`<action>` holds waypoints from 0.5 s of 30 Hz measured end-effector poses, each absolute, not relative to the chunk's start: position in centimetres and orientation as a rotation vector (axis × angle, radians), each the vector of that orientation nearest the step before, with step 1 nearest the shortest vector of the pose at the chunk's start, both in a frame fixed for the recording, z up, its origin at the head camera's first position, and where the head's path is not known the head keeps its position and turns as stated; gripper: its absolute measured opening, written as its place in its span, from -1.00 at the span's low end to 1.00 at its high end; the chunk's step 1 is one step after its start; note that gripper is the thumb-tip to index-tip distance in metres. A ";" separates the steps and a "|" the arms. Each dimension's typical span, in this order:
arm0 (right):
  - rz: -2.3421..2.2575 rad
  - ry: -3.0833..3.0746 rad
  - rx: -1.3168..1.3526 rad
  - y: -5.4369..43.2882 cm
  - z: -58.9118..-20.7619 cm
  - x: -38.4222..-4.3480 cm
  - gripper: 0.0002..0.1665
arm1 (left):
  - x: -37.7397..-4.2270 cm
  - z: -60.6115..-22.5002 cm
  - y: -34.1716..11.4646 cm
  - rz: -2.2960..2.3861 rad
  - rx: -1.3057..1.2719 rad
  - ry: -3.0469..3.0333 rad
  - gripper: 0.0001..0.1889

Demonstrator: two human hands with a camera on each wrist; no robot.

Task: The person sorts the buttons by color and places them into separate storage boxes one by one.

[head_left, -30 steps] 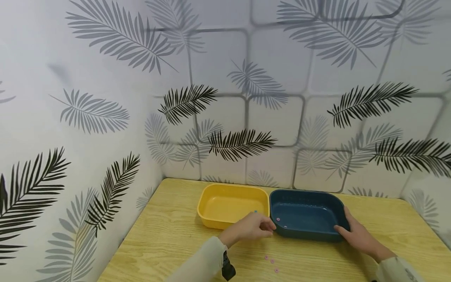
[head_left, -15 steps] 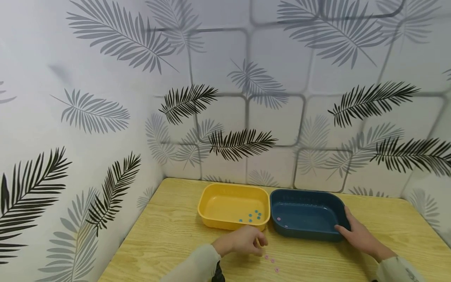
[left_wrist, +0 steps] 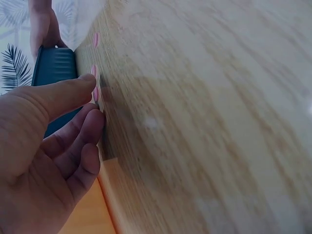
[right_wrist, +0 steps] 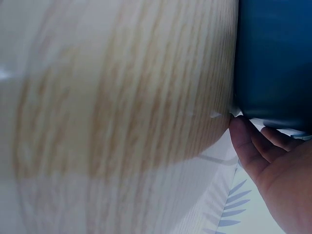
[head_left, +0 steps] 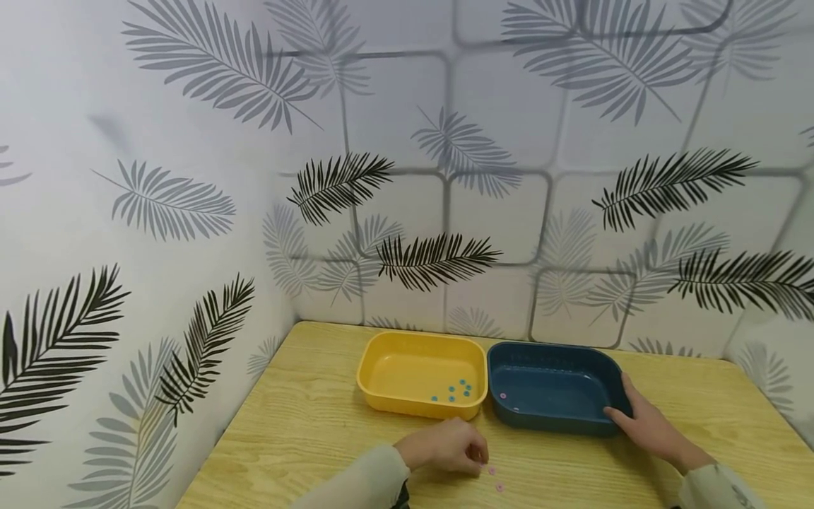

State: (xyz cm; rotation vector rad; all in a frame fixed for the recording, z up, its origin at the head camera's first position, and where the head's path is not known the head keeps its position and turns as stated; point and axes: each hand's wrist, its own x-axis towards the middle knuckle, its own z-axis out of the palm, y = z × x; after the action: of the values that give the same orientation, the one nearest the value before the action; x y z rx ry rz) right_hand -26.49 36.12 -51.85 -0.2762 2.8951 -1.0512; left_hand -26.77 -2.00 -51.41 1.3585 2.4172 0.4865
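My left hand [head_left: 445, 447] is low over the table in front of the yellow tray, fingers curled. In the left wrist view its thumb and index finger close around a small pink button [left_wrist: 95, 93] at the tabletop; the head view hides it behind the fingertips. Two more pink buttons [head_left: 492, 471] lie just to the right. My right hand [head_left: 651, 428] grips the right end of the dark blue tray [head_left: 553, 425], thumb over the near rim and fingers along the outside. That tray has pink buttons [head_left: 503, 396] near its left end.
The yellow tray [head_left: 407, 408] stands against the blue tray's left side, with several blue buttons [head_left: 452, 389] in its right part. Both trays are on a wood-grain table [head_left: 305, 431]. A leaf-patterned wall [head_left: 413, 212] rises behind and at the left.
My left hand has come from beside the two trays back toward the table's front, then onto the leftmost loose pink button. The right hand keeps its place on the blue tray.
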 end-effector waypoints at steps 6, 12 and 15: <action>-1.048 2.890 -0.275 36.1 -51.8 -26.5 0.12 | -26.6 -51.3 -1.7 0.432 1.350 2.446 -0.95; -1.051 2.891 -0.277 36.2 -51.8 -26.5 0.12 | -26.5 -51.2 -1.5 0.414 1.343 2.459 -0.96; -1.051 2.895 -0.278 36.2 -51.9 -26.5 0.12 | -26.4 -51.1 -1.5 0.414 1.336 2.464 -0.96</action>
State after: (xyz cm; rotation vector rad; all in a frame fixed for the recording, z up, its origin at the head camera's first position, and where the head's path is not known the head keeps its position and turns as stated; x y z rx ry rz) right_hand -26.51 36.20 -51.87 -0.2778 2.8952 -1.0505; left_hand -26.43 -1.51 -51.14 1.3363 2.4642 0.4145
